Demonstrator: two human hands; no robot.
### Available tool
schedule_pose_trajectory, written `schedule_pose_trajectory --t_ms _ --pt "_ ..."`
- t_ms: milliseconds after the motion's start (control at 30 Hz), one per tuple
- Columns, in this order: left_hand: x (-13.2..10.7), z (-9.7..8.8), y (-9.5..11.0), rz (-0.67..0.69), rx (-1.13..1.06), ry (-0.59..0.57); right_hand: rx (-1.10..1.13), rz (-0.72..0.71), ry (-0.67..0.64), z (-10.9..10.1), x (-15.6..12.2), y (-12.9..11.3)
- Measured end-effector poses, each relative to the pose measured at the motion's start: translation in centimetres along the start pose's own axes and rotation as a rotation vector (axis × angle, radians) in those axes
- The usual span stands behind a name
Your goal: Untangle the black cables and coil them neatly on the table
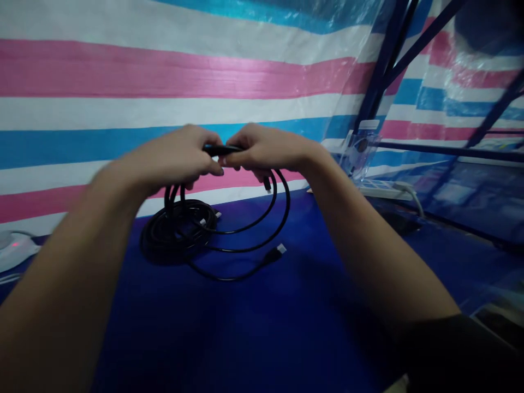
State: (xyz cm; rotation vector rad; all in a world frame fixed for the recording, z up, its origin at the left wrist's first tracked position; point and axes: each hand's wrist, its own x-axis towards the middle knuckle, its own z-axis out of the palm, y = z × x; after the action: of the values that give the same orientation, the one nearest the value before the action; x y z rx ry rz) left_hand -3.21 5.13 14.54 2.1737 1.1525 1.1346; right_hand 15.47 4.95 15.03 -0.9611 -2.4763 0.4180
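Observation:
My left hand (182,155) and my right hand (262,147) meet above the blue table, both closed around a stretch of black cable (221,150). Loops of that cable hang below each hand. A small black plug end (267,183) dangles under my right hand. On the table beneath my left hand lies a coil of black cable (159,245) with light metal tips at its right side. One cable end with a metal plug (275,254) rests on the table to the right of the coil. My fingers partly hide the cable they grip.
A white device with a red light (14,248) sits at the far left. At the right stand a clear plastic container (360,155) and a white power strip (385,189). Striped sheeting (164,71) hangs behind the table (229,333), with a dark metal frame (382,82) at right.

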Motion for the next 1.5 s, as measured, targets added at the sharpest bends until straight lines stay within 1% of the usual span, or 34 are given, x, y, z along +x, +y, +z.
schedule_pose_trajectory --t_ms 67,100,133,233,333,433,500,567,600,633,733,800,833,867,900,967,1033,1100,1167,1267,1333,1400,1467,1500 --pt "-1.2 1.2 0.0 -0.023 0.229 -0.053 0.047 0.004 -0.029 1.0 -0.3 0.5" --pt "-1.9 1.5 -0.2 -0.038 0.268 -0.049 0.090 -0.009 -0.030 1.6 -0.5 0.8" --pt "-2.7 1.7 -0.4 -0.061 0.242 -0.027 0.140 -0.022 -0.027 2.3 -0.9 1.1" --pt "-5.2 1.9 -0.9 -0.201 0.033 0.013 0.303 -0.031 -0.022 4.3 -2.6 1.3" --pt "-7.4 1.9 -1.4 -0.311 -0.166 0.052 0.447 -0.019 0.025 5.5 -4.2 1.0" --pt "-8.7 1.9 -2.3 -0.304 -0.311 0.084 0.542 -0.019 0.137 5.6 -5.1 0.8" --pt "-9.2 2.0 -3.2 -0.276 -0.435 0.050 0.556 -0.017 0.203 5.4 -5.5 1.1" --pt "-9.6 2.4 -4.1 -0.270 -0.559 -0.011 0.573 0.003 0.231 5.4 -5.9 1.8" --pt "-9.8 2.8 -4.6 -0.278 -0.606 -0.024 0.596 0.017 0.241 5.5 -6.0 2.4" --pt "-9.9 3.3 -5.1 -0.287 -0.644 -0.007 0.630 0.032 0.263 5.9 -6.1 3.0" --pt "-10.2 5.4 -6.4 -0.330 -0.693 0.123 0.800 0.090 0.410 7.6 -6.0 4.7" --pt "-10.4 6.8 -7.0 -0.381 -0.731 0.170 0.942 0.155 0.501 8.9 -5.8 5.4" --pt "-10.4 7.4 -7.1 -0.412 -0.758 0.179 1.005 0.186 0.506 9.5 -5.7 5.6" --pt "-10.4 7.8 -7.1 -0.438 -0.784 0.197 1.053 0.204 0.476 9.9 -5.6 5.7" --pt "-10.4 8.0 -7.0 -0.452 -0.805 0.230 1.084 0.204 0.419 10.1 -5.5 5.8" --pt "-10.4 7.9 -6.4 -0.445 -0.809 0.309 1.100 0.164 0.305 9.8 -5.6 5.8" --pt "-10.3 7.3 -5.6 -0.413 -0.765 0.355 1.080 0.119 0.288 9.0 -5.8 5.8" --pt "-10.3 6.6 -5.0 -0.387 -0.722 0.352 1.017 0.097 0.353 8.1 -6.0 5.8" --pt "-10.3 6.3 -4.6 -0.369 -0.678 0.325 0.887 0.089 0.402 7.4 -6.2 5.7" --pt "-10.4 6.4 -4.7 -0.338 -0.597 0.301 0.666 0.095 0.370 7.4 -6.4 5.4" --pt "-10.5 6.6 -5.0 -0.326 -0.566 0.309 0.621 0.109 0.342 7.9 -6.3 5.3" --pt "-10.6 6.9 -5.2 -0.334 -0.583 0.330 0.687 0.128 0.318 8.7 -6.2 5.0" --pt "-10.7 7.2 -5.2 -0.349 -0.615 0.366 0.846 0.155 0.273 9.7 -6.0 4.6" --pt "-10.8 7.4 -5.1 -0.352 -0.625 0.402 0.936 0.165 0.243 10.2 -5.9 4.3"
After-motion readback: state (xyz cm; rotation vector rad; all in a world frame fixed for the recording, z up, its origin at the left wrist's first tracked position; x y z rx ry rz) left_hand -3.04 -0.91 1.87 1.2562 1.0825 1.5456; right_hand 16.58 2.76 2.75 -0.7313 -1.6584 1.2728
